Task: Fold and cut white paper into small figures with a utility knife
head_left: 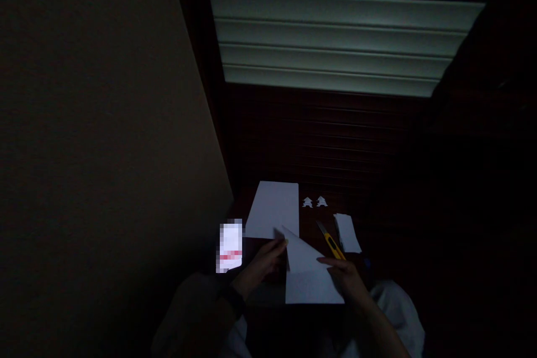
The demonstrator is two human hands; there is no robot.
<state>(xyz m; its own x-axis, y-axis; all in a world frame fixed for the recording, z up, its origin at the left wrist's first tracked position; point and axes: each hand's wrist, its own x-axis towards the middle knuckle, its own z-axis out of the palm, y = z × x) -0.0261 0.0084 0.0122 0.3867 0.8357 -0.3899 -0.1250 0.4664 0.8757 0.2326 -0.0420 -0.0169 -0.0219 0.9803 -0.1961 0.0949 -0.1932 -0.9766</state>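
Observation:
In dim light, my left hand [264, 263] pinches the left edge of a white sheet of paper [308, 277] that is partly folded into a diagonal flap. My right hand [346, 279] rests on the sheet's right side, fingers pressing down on it. Just beyond my right fingers lies a yellow utility knife [331, 241] on the dark table [312, 217].
A flat white sheet [273, 208] lies further back. Two small folded paper figures [314, 202] sit behind it to the right. A small stack of white slips [347, 232] lies right of the knife. A bright blurred rectangle [230, 246] glows at the left. A wall stands left; blinds hang ahead.

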